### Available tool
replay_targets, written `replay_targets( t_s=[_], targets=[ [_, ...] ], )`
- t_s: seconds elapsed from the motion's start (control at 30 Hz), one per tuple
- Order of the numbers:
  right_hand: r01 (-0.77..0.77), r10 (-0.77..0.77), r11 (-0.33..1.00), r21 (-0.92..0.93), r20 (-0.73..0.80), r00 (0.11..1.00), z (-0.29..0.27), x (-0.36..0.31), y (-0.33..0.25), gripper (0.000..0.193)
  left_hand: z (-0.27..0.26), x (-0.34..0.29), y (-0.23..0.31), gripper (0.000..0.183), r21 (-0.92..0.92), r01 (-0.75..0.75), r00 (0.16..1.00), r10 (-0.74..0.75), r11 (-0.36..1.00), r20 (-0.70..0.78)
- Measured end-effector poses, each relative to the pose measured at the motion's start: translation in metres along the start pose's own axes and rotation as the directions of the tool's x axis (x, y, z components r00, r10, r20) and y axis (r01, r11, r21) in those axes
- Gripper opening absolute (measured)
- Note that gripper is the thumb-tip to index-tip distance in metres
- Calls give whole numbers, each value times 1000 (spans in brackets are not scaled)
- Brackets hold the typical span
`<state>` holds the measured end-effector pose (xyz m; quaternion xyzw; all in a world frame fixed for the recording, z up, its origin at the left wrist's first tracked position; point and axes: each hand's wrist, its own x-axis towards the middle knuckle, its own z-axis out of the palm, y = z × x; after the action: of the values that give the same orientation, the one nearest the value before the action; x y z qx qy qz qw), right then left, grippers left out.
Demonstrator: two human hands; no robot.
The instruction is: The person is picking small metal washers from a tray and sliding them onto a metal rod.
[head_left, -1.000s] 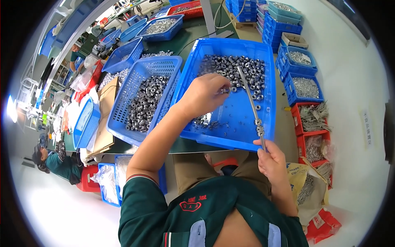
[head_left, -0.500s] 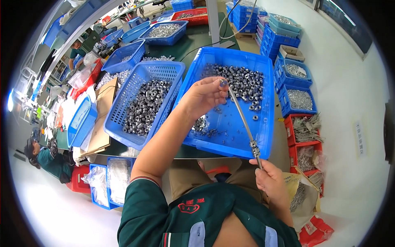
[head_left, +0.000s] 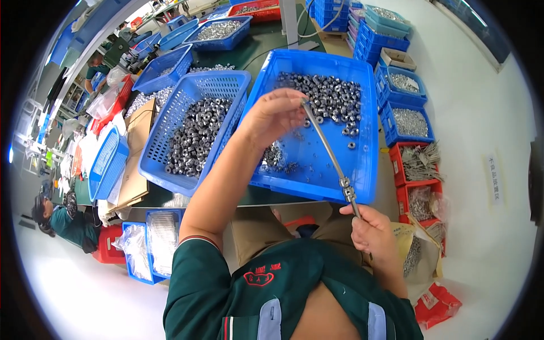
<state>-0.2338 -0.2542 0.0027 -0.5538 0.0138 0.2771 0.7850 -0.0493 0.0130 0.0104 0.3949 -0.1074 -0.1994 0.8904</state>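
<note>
My right hand (head_left: 372, 235) is closed around the lower end of a slim metal rod (head_left: 327, 143), which slants up and to the left over the blue bin. A few shiny metal rings (head_left: 347, 188) are threaded on the rod just above that hand. At the rod's upper tip, my left hand (head_left: 279, 116) pinches a small metal ring (head_left: 305, 101) between thumb and fingertips. The ring meets the tip; whether the rod passes through it is too small to tell. Below lies the blue bin (head_left: 345, 170), with many dark metal rings (head_left: 334, 99) and a pile of smaller metal bits (head_left: 273, 158).
Left of the bin stands a blue perforated basket (head_left: 148, 157) full of similar rings. Cardboard (head_left: 136, 161) and another blue basket (head_left: 107, 164) lie farther left. Stacked blue crates (head_left: 399, 90) and red bins (head_left: 403, 195) line the right side. Co-workers sit at the left.
The ring in my left hand has come to the rod's tip, from slightly apart before. The view has shifted a little, so the bins appear higher.
</note>
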Motion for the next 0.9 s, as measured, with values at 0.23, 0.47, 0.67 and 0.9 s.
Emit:
replay_targets(
  t_s=[0.23, 0.47, 0.67, 0.9],
  targets=[
    [-28, 18, 993, 112, 83, 996, 6, -1, 2, 28, -2, -3, 2, 18, -29, -4, 999, 6, 1000, 48],
    [18, -30, 988, 151, 78, 997, 13, 10, 0, 27, 29, -17, -18, 22, 286, 114, 981, -153, 951, 118],
    [83, -91, 987, 136, 52, 994, 12, 20, -2, 26, 49, -26, -38, 20, 368, 205, 956, -266, 907, 125],
    [50, -43, 995, 89, -83, 996, 12, 19, -3, 26, 48, -29, -21, 29, 696, 158, 964, -262, 700, 44]
  ],
)
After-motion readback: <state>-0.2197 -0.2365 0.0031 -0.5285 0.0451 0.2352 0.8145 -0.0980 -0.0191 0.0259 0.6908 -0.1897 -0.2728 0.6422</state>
